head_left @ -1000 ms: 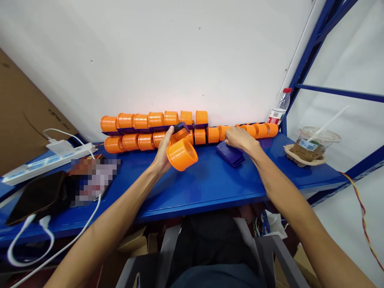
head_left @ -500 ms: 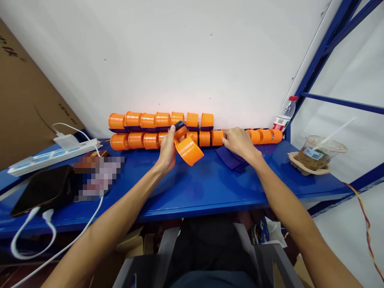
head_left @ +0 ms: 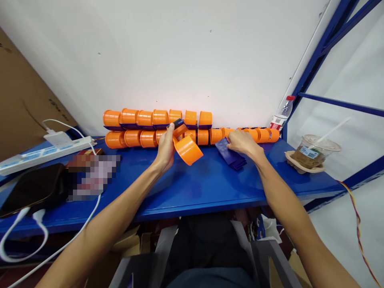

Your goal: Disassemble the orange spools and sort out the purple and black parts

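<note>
My left hand [head_left: 165, 149] is closed on an orange plastic cup [head_left: 189, 150], gripping its side piece, which has a dark blue end under the thumb. The round part of the cup tilts down to the right, just above the table. My right hand [head_left: 245, 142] pinches the edge of a dark blue flat sheet [head_left: 222, 149], whose left part is raised from a small stack of such sheets. The fingertips are partly hidden. Behind both hands run rows of orange cups [head_left: 148, 138] lying on their sides, some with dark blue strips beneath them.
On the left of the blue table [head_left: 192, 192] are a power strip [head_left: 45, 154], a black device [head_left: 36, 188] with white cables and a brown box [head_left: 85, 155]. A bottle [head_left: 282, 114] and a lidded drink cup [head_left: 313, 154] with a straw stand right. A white wall rises behind.
My right hand has lifted the left part of a dark blue sheet off the stack. My left hand keeps hold of the orange cup. The view has shifted slightly.
</note>
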{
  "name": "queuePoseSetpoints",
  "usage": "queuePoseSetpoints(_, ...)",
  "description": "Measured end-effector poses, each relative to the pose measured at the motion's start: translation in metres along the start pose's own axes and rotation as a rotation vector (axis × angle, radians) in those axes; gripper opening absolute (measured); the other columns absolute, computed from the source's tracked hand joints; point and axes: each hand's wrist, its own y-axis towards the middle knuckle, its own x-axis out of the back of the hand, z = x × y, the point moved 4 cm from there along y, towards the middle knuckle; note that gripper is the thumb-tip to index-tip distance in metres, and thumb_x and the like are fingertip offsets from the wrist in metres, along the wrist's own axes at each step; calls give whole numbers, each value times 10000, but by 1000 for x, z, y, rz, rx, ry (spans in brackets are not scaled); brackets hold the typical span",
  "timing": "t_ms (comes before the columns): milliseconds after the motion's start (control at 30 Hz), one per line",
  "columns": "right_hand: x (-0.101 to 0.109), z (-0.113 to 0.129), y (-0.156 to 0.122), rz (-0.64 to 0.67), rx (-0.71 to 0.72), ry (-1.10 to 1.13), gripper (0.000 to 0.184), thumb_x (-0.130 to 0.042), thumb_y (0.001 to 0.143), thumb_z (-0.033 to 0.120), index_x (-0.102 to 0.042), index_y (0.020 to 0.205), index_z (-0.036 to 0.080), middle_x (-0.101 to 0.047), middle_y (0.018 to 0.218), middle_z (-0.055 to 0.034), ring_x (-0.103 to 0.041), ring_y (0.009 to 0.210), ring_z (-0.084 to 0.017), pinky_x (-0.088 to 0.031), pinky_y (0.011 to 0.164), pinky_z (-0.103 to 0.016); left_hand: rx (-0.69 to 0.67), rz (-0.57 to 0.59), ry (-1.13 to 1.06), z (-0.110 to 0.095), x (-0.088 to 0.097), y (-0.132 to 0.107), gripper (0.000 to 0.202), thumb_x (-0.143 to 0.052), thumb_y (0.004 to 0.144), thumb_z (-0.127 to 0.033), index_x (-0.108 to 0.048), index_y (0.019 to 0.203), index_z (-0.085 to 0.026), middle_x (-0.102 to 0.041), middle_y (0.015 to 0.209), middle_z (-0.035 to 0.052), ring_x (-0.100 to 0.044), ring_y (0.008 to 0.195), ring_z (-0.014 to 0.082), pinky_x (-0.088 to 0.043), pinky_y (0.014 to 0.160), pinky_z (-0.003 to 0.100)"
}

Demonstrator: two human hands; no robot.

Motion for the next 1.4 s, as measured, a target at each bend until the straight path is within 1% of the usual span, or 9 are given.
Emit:
queuePoseSetpoints(133, 1, -8, 1, -85, -40, -18, 358, -538, 887, 177, -788, 1136, 120, -775, 1136, -220, -728, 1019, -325, -471, 786, -361, 5, -25, 7, -3, -2, -2, 375, -753, 882, -539, -729, 974, -177, -757, 906, 56, -740, 891, 207, -571, 740, 249)
queuePoseSetpoints(333, -11, -9, 7, -63, -19, -28, 337, -530, 903, 166, -791, 1110, 118, -768, 1127, -224, -735, 978, -314, -452, 763, -353, 27, -30, 18, 0, -2, -2, 407, -759, 868, -562, -718, 982, -173, -742, 875, 53, -734, 870, 208, -563, 738, 261)
queuePoseSetpoints(533, -5, -6, 2, -48, -22, -13, 317, -549, 880, 195, -789, 1069, 113, -763, 1111, -227, -717, 949, -332, -433, 711, -360, 18, -34, 17, -3, -3, -4, 391, -760, 869, -548, -718, 978, -175, -732, 851, 45, -725, 835, 204, -554, 711, 256)
queuePoseSetpoints(667, 8, 1, -2, -262, -24, 86, 369, -461, 940, 209, -747, 1163, 143, -762, 1087, -182, -686, 944, -310, -450, 766, -371, 4, -80, 54, -3, 1, -3, 383, -746, 881, -554, -700, 947, -179, -706, 802, 27, -692, 742, 173, -533, 656, 238)
queuePoseSetpoints(800, 16, 31, -15, -571, 235, 225, 547, -425, 924, 154, -591, 1444, 180, -674, 1354, -147, -607, 1185, -309, -465, 962, -410, -68, -133, 92, 0, 9, 4, 404, -720, 888, -582, -680, 935, -183, -681, 746, 10, -682, 710, 160, -531, 654, 231)
queuePoseSetpoints(933, 6, 78, -31, -694, 597, 154, 756, -531, 860, 123, -417, 1599, 239, -448, 1648, -113, -377, 1480, -360, -367, 1148, -527, -93, -149, 111, 7, 17, 14, 432, -688, 893, -609, -675, 937, -180, -664, 709, -6, -658, 631, 134, -516, 591, 214)
queuePoseSetpoints(1133, -6, 109, -38, -769, 613, -48, 683, -498, 941, 120, -360, 1605, 207, -431, 1655, -147, -296, 1545, -342, -300, 1200, -544, 39, -42, 177, 15, 19, 14, 416, -739, 859, -577, -643, 968, -187, -667, 707, -14, -682, 582, 150, -531, 512, 218)
queuePoseSetpoints(1267, 19, 98, -46, -699, 598, -122, 626, -496, 959, 154, -394, 1572, 230, -503, 1578, -148, -383, 1459, -351, -345, 1141, -540, 103, 65, 185, 7, 9, 2, 475, -703, 872, -650, -555, 962, -208, -638, 679, -31, -704, 563, 169, -560, 504, 235)
queuePoseSetpoints(1400, 66, 42, -36, -564, 401, -179, 735, -607, 891, 229, -356, 1579, 167, -487, 1554, -195, -364, 1391, -441, -339, 1083, -585, 161, 168, 205, 0, -4, -9, 535, -609, 916, -703, -491, 1093, -212, -711, 734, 14, -721, 551, 202, -606, 516, 306)
